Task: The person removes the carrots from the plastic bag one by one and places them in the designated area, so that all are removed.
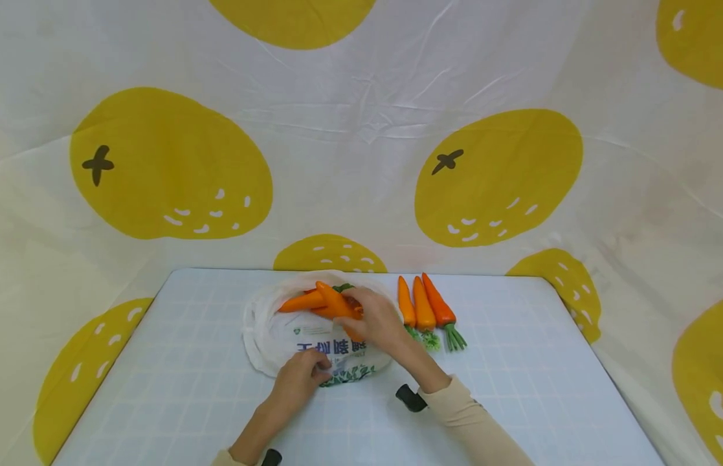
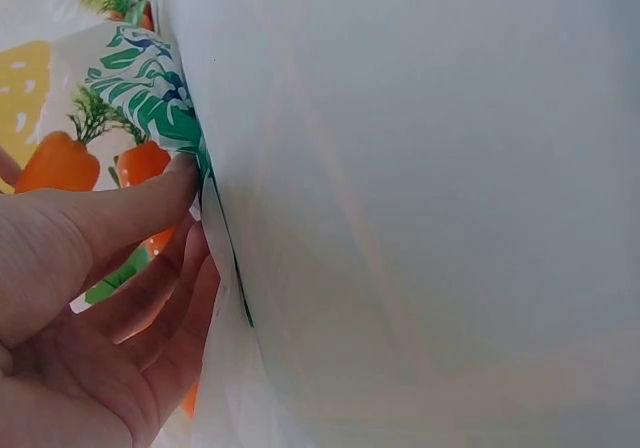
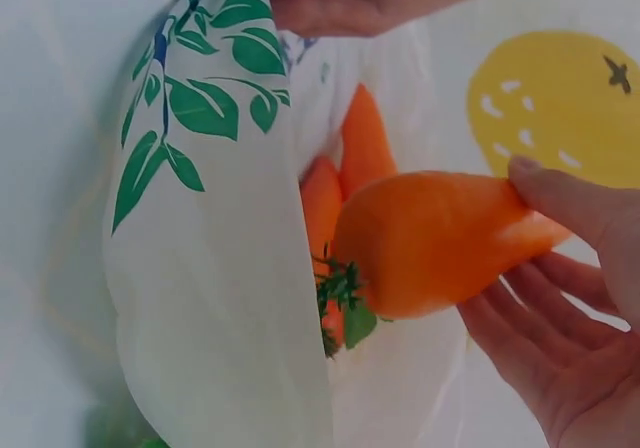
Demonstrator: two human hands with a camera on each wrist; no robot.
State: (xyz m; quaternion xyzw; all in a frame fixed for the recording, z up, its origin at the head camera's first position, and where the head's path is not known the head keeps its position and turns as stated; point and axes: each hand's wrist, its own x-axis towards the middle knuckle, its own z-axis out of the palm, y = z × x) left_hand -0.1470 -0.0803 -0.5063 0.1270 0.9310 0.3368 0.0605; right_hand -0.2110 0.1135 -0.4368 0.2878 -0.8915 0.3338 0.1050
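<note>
My left hand [image 1: 300, 375] pinches the near edge of a white plastic bag [image 2: 235, 358] printed with green leaves and dark lettering. In the right wrist view my right hand [image 3: 570, 308] grips a carrot [image 3: 430, 243] by its narrow end, thumb on top and fingers beneath. The carrot's thick, leafy end overlaps the bag's mouth. Behind it, other carrots [image 3: 365, 143] lie in the bag. From the head view, the bag lies spread on the table, with carrots [image 1: 303, 301] crossing one another at its mouth; my right hand partly hides them.
Three carrots [image 1: 422, 307] lie side by side just right of the bag, leafy ends towards me. Behind the light blue checked table [image 1: 180, 362] hangs a white sheet [image 1: 338, 162] with big yellow fruit prints.
</note>
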